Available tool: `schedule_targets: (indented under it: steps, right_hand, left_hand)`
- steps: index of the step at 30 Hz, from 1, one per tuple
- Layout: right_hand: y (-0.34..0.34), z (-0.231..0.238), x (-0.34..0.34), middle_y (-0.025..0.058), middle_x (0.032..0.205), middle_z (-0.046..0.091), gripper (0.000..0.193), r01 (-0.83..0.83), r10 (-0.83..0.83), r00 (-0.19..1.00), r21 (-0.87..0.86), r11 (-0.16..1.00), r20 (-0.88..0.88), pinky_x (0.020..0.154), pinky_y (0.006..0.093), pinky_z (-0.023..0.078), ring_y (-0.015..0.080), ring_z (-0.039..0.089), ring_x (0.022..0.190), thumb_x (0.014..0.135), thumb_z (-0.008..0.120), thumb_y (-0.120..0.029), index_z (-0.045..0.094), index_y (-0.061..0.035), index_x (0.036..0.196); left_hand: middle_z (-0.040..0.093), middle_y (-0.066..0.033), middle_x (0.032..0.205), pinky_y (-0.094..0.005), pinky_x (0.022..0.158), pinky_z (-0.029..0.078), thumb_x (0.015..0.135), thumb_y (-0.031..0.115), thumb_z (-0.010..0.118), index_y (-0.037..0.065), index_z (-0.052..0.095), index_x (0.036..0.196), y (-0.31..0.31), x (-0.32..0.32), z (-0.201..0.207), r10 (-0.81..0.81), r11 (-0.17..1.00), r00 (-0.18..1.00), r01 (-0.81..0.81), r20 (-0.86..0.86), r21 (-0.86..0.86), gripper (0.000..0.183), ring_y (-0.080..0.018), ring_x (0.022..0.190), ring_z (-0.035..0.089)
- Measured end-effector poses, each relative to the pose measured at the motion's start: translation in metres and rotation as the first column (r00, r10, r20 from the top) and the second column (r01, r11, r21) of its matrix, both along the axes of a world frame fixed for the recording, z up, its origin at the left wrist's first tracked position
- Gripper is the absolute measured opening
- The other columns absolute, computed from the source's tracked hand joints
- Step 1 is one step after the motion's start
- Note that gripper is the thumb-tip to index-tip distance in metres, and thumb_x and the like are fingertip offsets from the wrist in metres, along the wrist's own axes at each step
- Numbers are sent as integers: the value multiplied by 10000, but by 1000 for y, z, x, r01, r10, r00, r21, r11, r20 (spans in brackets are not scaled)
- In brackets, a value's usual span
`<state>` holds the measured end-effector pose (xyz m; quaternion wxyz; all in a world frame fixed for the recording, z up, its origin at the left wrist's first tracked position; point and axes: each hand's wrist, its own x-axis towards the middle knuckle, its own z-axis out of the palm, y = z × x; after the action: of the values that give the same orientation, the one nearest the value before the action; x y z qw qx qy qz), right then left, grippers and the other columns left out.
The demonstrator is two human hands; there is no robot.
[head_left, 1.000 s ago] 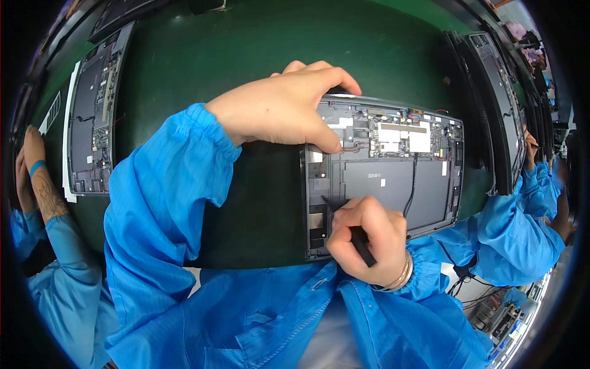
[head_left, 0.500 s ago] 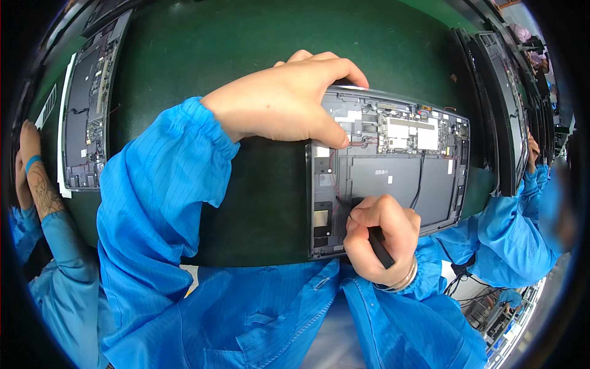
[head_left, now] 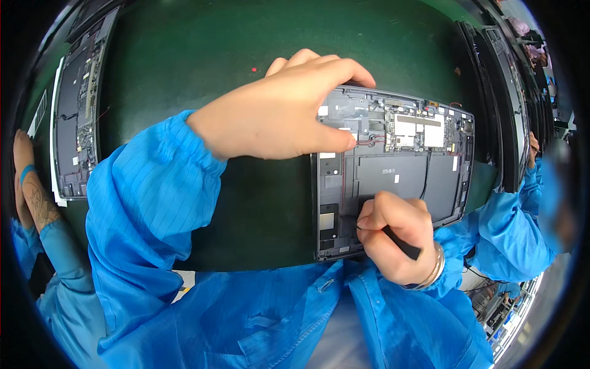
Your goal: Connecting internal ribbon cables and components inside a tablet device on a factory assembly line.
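Note:
An opened tablet [head_left: 393, 175], back off and insides showing, lies a little tilted on the green mat. A circuit board [head_left: 418, 132] runs along its far half, above a flat dark battery [head_left: 384, 169]. My left hand [head_left: 289, 114] clasps the far left corner, thumb on the inside near a thin red wire [head_left: 369, 142], fingers over the far rim. The wire also runs down beside the battery's left edge. My right hand [head_left: 399, 237] pinches a slim black pen-like tool [head_left: 402, 243] over the tablet's near left part. The fingers hide most of its tip.
Another opened tablet [head_left: 77, 117] lies at the far left on something white. More device shells [head_left: 504, 111] stand stacked at the right. A small red bit [head_left: 254, 69] rests on the green mat [head_left: 184, 55]. Co-workers' arms [head_left: 40, 197] show at both sides.
The tablet and my right hand sit slightly further right in view. The red wire lies straighter beside the battery's left edge. A red bit now shows on the mat.

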<state>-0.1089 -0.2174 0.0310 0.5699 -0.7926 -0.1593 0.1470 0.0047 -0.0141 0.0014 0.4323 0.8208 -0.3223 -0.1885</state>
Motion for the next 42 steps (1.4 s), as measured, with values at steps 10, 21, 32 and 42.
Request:
schedule_targets:
  steps: [10, 21, 32, 42]
  right_hand:
    - [14, -2, 24, 114, 729, 581, 38, 166, -165, 985, 36, 985, -41, 553, 236, 420, 85, 478, 595, 886, 424, 25, 425, -13, 888]
    - [11, -6, 24, 108, 714, 563, 41, 149, -148, 987, -6, 989, 54, 547, 239, 419, 89, 482, 595, 865, 416, 42, 432, 4, 864]
    - [9, -3, -22, 125, 640, 539, 88, 86, -62, 984, -138, 987, 169, 530, 347, 452, 279, 560, 550, 729, 534, 72, 518, 20, 798]
    - [-64, -11, -38, 97, 977, 705, 357, 69, 197, 753, -374, 925, 628, 795, 404, 464, 292, 644, 926, 756, 784, -322, 591, -55, 895]
  left_hand:
    - [531, -125, 1196, -394, 1026, 338, 761, 138, 743, 150, 514, 1322, -1, 3, 1, -20, 1000, 999, 19, -45, -21, 605, -299, 1180, 435]
    - [538, -137, 1157, -373, 990, 384, 761, 131, 747, 136, 525, 1309, -3, 2, -5, 20, 999, 999, -21, -29, -27, 592, -293, 1134, 471]
    - [525, -152, 1178, -375, 997, 393, 758, 166, 757, 137, 516, 1326, -1, 3, -5, -19, 999, 998, 21, 58, -40, 618, -301, 1146, 470]
    - [532, -128, 1174, -399, 1023, 332, 752, 208, 776, 168, 526, 1317, 2, 6, 1, 17, 999, 1000, -18, 14, 32, 619, -301, 1165, 446]
